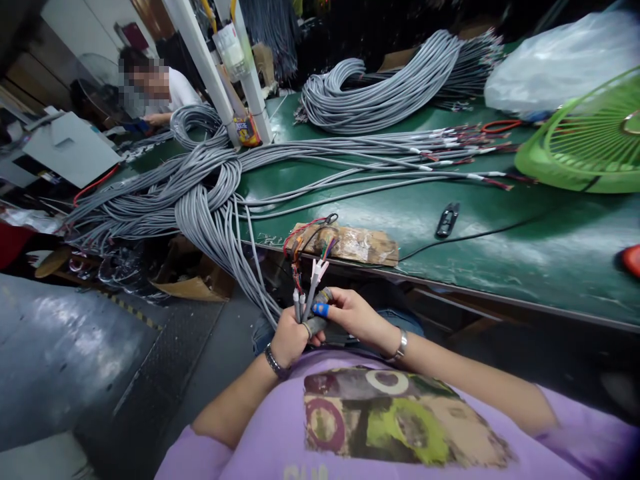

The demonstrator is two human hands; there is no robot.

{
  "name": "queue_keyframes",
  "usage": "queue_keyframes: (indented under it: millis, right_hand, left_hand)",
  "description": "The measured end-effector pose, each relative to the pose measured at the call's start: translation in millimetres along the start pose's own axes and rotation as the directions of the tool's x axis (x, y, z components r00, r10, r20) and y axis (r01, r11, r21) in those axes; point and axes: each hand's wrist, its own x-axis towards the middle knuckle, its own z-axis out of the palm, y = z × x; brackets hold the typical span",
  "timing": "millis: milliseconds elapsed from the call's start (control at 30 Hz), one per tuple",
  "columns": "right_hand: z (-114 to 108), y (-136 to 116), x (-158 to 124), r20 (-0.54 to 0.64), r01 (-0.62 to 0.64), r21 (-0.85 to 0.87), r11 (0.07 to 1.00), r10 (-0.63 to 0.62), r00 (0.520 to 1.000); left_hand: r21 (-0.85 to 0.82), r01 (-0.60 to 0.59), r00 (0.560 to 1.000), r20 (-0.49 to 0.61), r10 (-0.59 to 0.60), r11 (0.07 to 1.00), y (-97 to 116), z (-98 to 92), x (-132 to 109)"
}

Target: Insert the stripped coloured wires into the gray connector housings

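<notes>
Steadying grey cables near the wooden board, the left grip clasped them while the right grip pinched the tallest; keeping pressure even and ends apart seemed wise.

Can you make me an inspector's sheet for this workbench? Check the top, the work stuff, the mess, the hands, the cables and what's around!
Surface: green bench, shiny, with dark marks near its front edge.
Job's things: grey cable ends in hand; wooden board at the bench's front edge, with coloured wires.
Clutter: small black tool, green fan, plastic bag.
Hands: left hand grips the cable ends; right hand, with a blue band on one digit, is at them too.
Cables: big grey heap, partly hanging over the edge; coil behind; black cord by the board.
Surroundings: another person beyond the heap; open cardboard box below the bench.
</notes>
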Motion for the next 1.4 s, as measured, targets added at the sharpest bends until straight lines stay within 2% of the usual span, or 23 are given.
queue_keyframes:
  millis: [100,167,333,433,533,733,967,1067,1167,1300,1400]
  right_hand:
    - [-1,5,2,-0.108,-0.031,0.046,0.998,0.036,0.993]
    - [0,7,3,-0.140,-0.072,0.108,0.992,0.087,0.986]
    - [-1,7,2,-0.116,-0.124,0.326,0.937,0.169,0.979]
    - [-5,7,0,-0.109,-0.129,0.383,0.915,0.183,0.977]
    - [-9,6,-1,-0.089,-0.119,0.342,0.932,0.158,0.983]
    - [-3,-4,-2,0.048,-0.044,0.077,0.996,0.040,0.998]
    - [2,-5,-3,-0.003,-0.062,0.073,0.995,0.062,0.998]
    - [2,2,-2,-0.075,-0.083,0.128,0.988,0.094,0.993]
    - [2,10,2,-0.130,-0.119,0.253,0.960,0.156,0.979]
    - [-4,14,6,-0.110,-0.181,0.449,0.875,0.255,0.961]
    - [-6,11,2,-0.046,-0.183,0.480,0.858,0.233,0.971]
  left_hand:
    - [-0.083,-0.076,0.994,-0.083,0.069,0.994,-6,0.4,0]
    - [-0.136,-0.127,0.985,-0.137,0.108,0.983,-10,1.1,0]
    - [-0.217,-0.182,0.973,-0.178,0.145,0.959,-9,0.2,1]
    - [-0.230,-0.182,0.972,-0.189,0.139,0.956,-5,-2.1,1]
    - [-0.200,-0.152,0.979,-0.166,0.119,0.968,-3,-3.3,1]
    - [-0.053,-0.068,0.995,-0.076,0.064,0.996,-6,-1.6,0]
    - [-0.004,-0.050,0.997,-0.064,0.050,0.999,-10,-2.5,1]
    - [-0.020,-0.062,0.995,-0.081,0.060,0.998,-11,-2.1,1]
    - [-0.058,-0.098,0.990,-0.107,0.091,0.994,-10,-1.3,-1]
    - [-0.087,-0.155,0.980,-0.139,0.142,0.984,-9,-1.6,-2]
    - [-0.096,-0.158,0.979,-0.148,0.143,0.983,-9,-2.2,-1]
